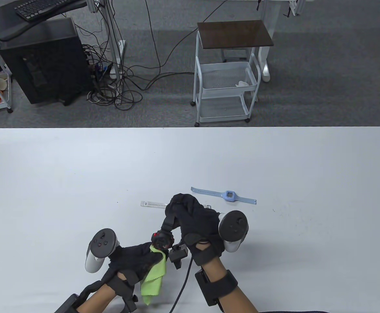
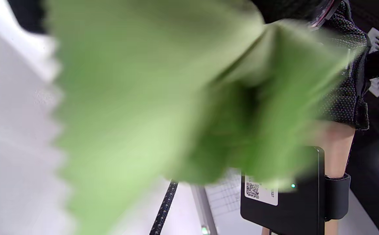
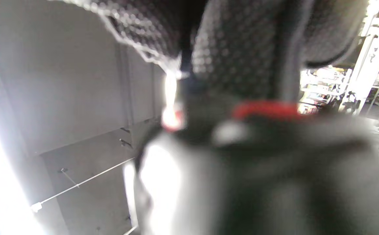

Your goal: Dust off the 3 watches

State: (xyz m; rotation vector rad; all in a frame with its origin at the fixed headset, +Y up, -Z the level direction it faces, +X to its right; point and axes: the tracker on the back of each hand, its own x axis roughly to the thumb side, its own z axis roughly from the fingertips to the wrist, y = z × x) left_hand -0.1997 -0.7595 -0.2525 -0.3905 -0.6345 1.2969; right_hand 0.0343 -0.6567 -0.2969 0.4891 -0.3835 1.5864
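My right hand (image 1: 190, 218) grips the strap of a black watch with red accents (image 1: 162, 240) and holds it up above the table's front middle. My left hand (image 1: 137, 259) pinches a green cloth (image 1: 154, 277) against the watch's face; the cloth (image 2: 163, 107) fills the left wrist view. In the right wrist view the black watch (image 3: 261, 153) is a close blur under the gloved fingers (image 3: 235, 49). A light blue watch (image 1: 229, 195) lies flat on the white table (image 1: 63, 182) just beyond my right hand. A white watch strap (image 1: 153, 204) pokes out to the left from behind that hand.
Beyond the table's far edge stand a white wire trolley (image 1: 227, 84), a black computer case (image 1: 43, 62) and a tangle of cables (image 1: 118, 84) on the grey floor. A black cable (image 1: 182, 287) runs from my right wrist to the front edge.
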